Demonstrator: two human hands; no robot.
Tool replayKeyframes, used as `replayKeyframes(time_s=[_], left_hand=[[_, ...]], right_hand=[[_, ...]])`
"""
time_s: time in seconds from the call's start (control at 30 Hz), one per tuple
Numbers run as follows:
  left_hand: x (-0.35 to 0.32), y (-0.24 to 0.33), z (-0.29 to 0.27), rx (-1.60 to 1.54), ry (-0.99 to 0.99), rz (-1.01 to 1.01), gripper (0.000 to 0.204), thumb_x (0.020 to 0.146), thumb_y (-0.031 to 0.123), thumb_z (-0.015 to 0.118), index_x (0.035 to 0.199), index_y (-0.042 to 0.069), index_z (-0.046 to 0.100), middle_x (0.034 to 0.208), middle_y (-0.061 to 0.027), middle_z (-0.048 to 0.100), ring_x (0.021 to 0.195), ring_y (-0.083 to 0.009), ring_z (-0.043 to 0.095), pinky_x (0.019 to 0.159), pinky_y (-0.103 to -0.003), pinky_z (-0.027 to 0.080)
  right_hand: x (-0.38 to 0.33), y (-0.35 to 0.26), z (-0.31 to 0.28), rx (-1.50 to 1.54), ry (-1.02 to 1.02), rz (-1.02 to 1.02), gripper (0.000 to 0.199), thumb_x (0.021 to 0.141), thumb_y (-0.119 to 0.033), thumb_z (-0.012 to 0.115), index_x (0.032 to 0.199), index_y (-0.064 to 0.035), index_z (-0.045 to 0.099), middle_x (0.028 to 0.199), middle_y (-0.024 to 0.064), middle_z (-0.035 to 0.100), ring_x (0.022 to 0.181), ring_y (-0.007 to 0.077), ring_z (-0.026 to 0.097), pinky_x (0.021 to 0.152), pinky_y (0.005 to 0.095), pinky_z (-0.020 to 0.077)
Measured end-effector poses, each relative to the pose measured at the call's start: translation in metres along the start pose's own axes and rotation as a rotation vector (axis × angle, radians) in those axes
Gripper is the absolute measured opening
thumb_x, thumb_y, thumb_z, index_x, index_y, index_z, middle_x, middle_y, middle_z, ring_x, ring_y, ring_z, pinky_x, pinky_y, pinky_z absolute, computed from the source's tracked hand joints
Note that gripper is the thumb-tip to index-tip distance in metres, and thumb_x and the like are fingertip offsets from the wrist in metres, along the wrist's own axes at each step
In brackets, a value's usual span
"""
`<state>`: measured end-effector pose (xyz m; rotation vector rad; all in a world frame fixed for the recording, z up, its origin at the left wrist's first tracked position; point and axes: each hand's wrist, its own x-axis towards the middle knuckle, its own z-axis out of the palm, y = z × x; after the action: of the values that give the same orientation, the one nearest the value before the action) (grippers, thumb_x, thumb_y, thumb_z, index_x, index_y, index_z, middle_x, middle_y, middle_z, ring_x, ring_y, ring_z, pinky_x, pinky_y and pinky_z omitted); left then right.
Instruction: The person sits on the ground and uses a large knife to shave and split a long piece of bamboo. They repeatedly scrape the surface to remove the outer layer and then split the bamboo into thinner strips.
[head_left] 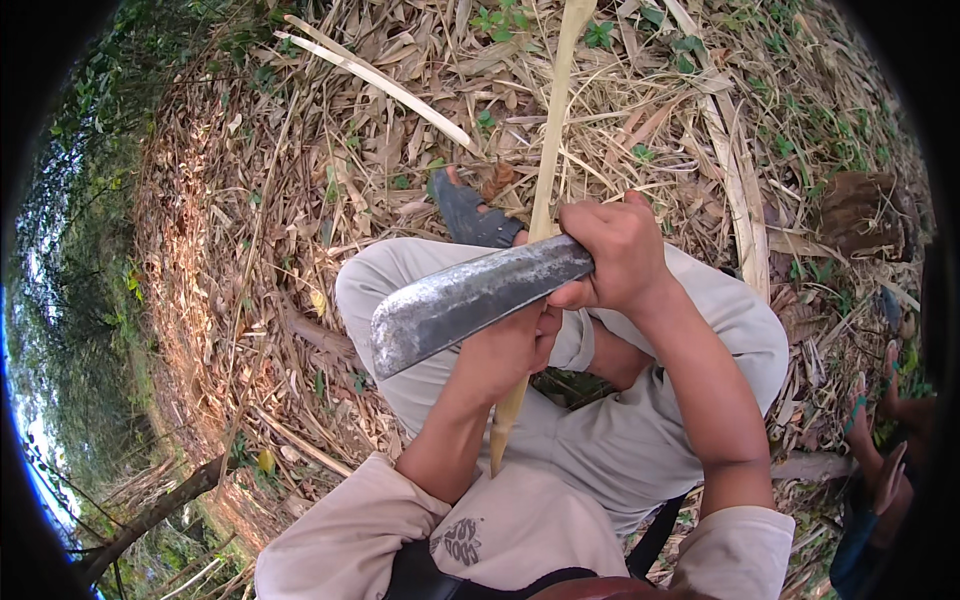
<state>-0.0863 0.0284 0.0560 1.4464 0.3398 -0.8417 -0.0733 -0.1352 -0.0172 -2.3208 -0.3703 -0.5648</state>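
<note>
My right hand (622, 250) is closed around the grip of a machete (480, 300), whose handle is hidden by the fingers. The broad, blunt-ended blade, dark grey with worn silvery patches, points left across my lap. Under the blade, my left hand (508, 352) is closed on a long pale wooden strip (552, 140), possibly bamboo. This strip runs from the top of the view between my knees to a tapered end near my shirt. The blade crosses over the strip; whether its edge touches it I cannot tell. Part of my left hand is covered by the blade.
I sit cross-legged on ground covered with dry leaves (400, 110). Split pale strips (400, 92) lie ahead to the left, and a longer split piece (738, 190) to the right. A sandalled foot (475, 212) is near my knees. Another person's hand (888, 478) shows at far right.
</note>
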Motion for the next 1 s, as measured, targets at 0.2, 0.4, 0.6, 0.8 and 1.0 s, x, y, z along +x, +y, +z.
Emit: replayKeyframes(time_s=[0.2, 0.4, 0.6, 0.8, 1.0], left_hand=[[0.003, 0.0, 0.002, -0.157, -0.11, 0.014, 0.032, 0.105, 0.035, 0.042, 0.091, 0.006, 0.048, 0.059, 0.0014, 0.034, 0.037, -0.0067, 0.028, 0.034, -0.024, 0.023], [0.011, -0.01, -0.007, -0.16, -0.068, -0.009, 0.032, 0.105, 0.036, 0.042, 0.093, 0.007, 0.049, 0.059, 0.0015, 0.035, 0.037, -0.007, 0.03, 0.035, -0.023, 0.024], [0.004, -0.008, 0.0, -0.066, 0.01, -0.005, 0.033, 0.105, 0.036, 0.042, 0.092, 0.006, 0.051, 0.059, 0.0011, 0.036, 0.038, -0.0073, 0.032, 0.036, -0.023, 0.024], [0.002, -0.007, 0.004, -0.154, -0.139, 0.019, 0.035, 0.107, 0.04, 0.037, 0.093, 0.008, 0.046, 0.059, 0.0021, 0.032, 0.036, -0.0056, 0.025, 0.033, -0.023, 0.02], [0.005, -0.002, -0.002, -0.336, -0.237, -0.072, 0.036, 0.107, 0.042, 0.034, 0.092, 0.011, 0.043, 0.059, 0.0037, 0.029, 0.035, -0.0039, 0.021, 0.032, -0.022, 0.019]], right_hand=[[-0.008, 0.019, 0.008, -0.071, -0.038, 0.199, 0.075, 0.074, -0.084, 0.053, 0.07, -0.0088, 0.056, 0.057, 0.0069, 0.057, 0.05, 0.0263, 0.062, 0.046, 0.0389, 0.0458], [0.001, 0.0, 0.005, -0.02, -0.059, 0.055, 0.076, 0.076, -0.081, 0.053, 0.069, -0.0063, 0.051, 0.058, 0.0086, 0.054, 0.051, 0.0286, 0.061, 0.046, 0.0383, 0.0448], [0.0, 0.002, 0.007, 0.06, -0.026, 0.036, 0.078, 0.075, -0.085, 0.048, 0.069, -0.0071, 0.048, 0.056, 0.0071, 0.05, 0.048, 0.028, 0.058, 0.044, 0.0386, 0.0401], [-0.004, 0.016, 0.009, -0.13, 0.0, 0.059, 0.076, 0.068, -0.087, 0.054, 0.068, -0.011, 0.053, 0.056, 0.0035, 0.056, 0.049, 0.0259, 0.061, 0.047, 0.0395, 0.0421], [-0.002, 0.022, 0.012, -0.27, 0.017, 0.097, 0.079, 0.068, -0.088, 0.052, 0.068, -0.009, 0.051, 0.056, 0.0066, 0.055, 0.049, 0.0267, 0.06, 0.049, 0.0386, 0.0431]])
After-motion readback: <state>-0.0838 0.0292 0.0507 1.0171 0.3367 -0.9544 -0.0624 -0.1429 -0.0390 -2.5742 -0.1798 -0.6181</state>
